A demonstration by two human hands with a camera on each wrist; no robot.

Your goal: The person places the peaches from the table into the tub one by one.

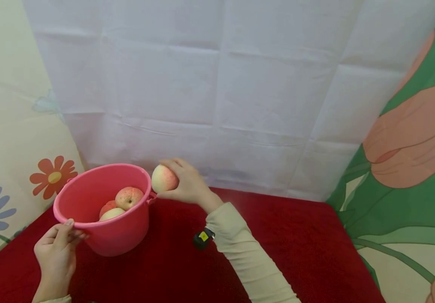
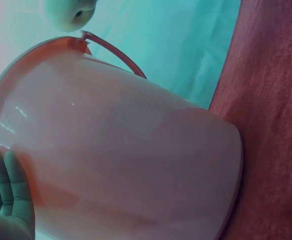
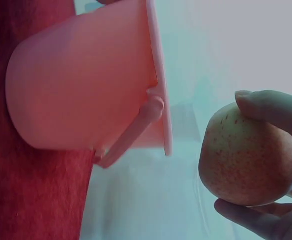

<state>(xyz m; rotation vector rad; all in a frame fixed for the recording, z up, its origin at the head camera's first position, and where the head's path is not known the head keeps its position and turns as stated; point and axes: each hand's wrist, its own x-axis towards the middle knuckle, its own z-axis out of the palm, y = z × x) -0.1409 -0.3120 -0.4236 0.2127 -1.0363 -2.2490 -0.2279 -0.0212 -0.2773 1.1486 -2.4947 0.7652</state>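
Observation:
A pink bucket (image 1: 120,237) stands upright on the red cloth, several peaches inside it partly hidden by the wall; one peach (image 1: 129,198) shows its stem dimple. At the near left rim, my left hand (image 1: 56,248) pinches the edge between thumb and fingers, with its fingers (image 2: 21,190) against the outer wall in the left wrist view. My right hand (image 1: 191,185) holds another peach (image 1: 163,179), pale yellow and red, just beyond the bucket's right rim. In the right wrist view, thumb and fingers wrap that peach (image 3: 248,160), apart from the rim.
The bucket's handle (image 3: 131,132) hangs down its outer side. A small black object with a yellow mark (image 1: 202,237) sits at the right wrist, over the red cloth (image 1: 297,248). White sheeting (image 1: 217,105) hangs behind, with flower-patterned cloth (image 1: 410,147) at both sides.

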